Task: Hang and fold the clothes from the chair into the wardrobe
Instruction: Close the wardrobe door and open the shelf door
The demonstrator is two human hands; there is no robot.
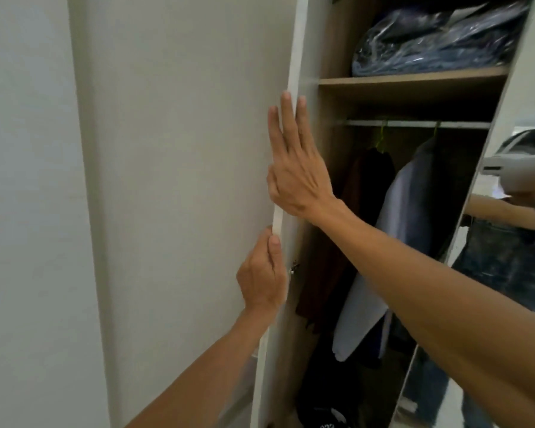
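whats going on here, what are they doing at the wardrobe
A person has both hands on the edge of the open wardrobe door. The right hand presses it with straight fingers; the left hand grips it lower down. Inside, a brown garment and a pale shirt hang on the rail.

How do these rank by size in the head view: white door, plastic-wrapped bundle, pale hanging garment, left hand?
1. white door
2. plastic-wrapped bundle and pale hanging garment: too alike to rank
3. left hand, smallest
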